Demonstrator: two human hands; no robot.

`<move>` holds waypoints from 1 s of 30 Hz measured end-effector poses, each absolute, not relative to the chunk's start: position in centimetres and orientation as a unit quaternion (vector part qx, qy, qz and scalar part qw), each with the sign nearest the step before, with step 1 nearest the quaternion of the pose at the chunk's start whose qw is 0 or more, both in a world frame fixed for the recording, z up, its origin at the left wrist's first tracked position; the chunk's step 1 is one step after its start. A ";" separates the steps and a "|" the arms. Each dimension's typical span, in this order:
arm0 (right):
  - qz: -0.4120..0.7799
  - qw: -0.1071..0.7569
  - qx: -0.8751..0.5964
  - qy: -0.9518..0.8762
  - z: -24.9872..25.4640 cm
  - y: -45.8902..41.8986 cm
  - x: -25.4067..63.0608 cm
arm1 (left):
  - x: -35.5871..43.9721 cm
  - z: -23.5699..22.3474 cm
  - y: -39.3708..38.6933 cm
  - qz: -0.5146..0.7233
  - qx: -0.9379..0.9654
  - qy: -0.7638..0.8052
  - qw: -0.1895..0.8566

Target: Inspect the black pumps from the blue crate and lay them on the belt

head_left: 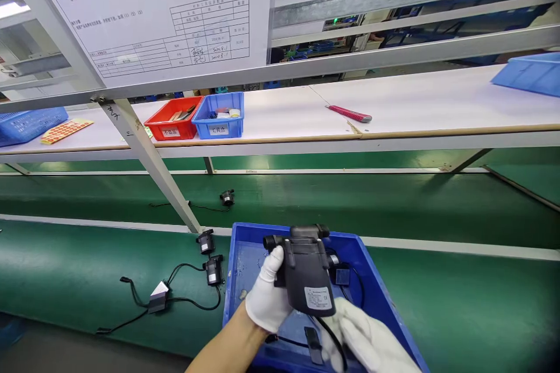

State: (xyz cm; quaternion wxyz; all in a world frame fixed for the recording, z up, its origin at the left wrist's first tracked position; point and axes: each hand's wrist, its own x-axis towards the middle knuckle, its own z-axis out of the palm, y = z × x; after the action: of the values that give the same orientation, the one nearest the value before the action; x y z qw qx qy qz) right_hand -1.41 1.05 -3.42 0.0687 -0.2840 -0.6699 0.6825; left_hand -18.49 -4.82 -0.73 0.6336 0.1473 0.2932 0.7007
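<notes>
A black pump point(306, 271) with threaded ports and a white label is held up over a blue bin. My left hand point(269, 297), in a white glove, grips its left side with the thumb on the housing. My right hand point(365, 332), also gloved, is just below the pump's lower end, its fingers curled around the black cable point(333, 335) that hangs from it. Under my hands, the blue bin point(380, 291) contains another black part point(343, 274) with a cable and a flat black piece point(313, 345). Parts of the bin's floor are hidden by my hands.
Two black pumps point(213, 270) and a cabled black box point(158, 297) lie on the green belt left of the bin. Another pump point(227, 197) lies farther back. The white shelf above carries a red bin point(170, 133), a blue bin point(219, 128) and a red cutter point(350, 113).
</notes>
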 end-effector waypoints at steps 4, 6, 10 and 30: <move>0.609 0.240 -0.340 -0.675 -4.6 1.8 -1.9 | -18.0 -0.6 -5.3 0.705 0.282 0.419 0.498; 0.580 0.259 -0.329 -0.699 -5.0 2.3 -2.3 | -17.5 -1.4 -5.6 0.691 0.372 0.507 0.357; 0.609 0.187 -0.263 -0.724 -4.1 3.3 -2.8 | -17.1 -4.1 -5.9 0.643 0.490 0.562 0.176; 0.560 0.191 -0.169 -0.788 1.0 3.8 -5.2 | -20.7 -5.4 -9.2 0.529 0.605 0.569 0.175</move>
State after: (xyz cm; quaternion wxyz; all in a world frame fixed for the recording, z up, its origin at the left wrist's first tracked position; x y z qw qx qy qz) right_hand -5.17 3.81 1.05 0.1914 -0.1687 -0.7880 0.5603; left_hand -20.66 -9.16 -5.38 0.1746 0.6054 0.5688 0.5287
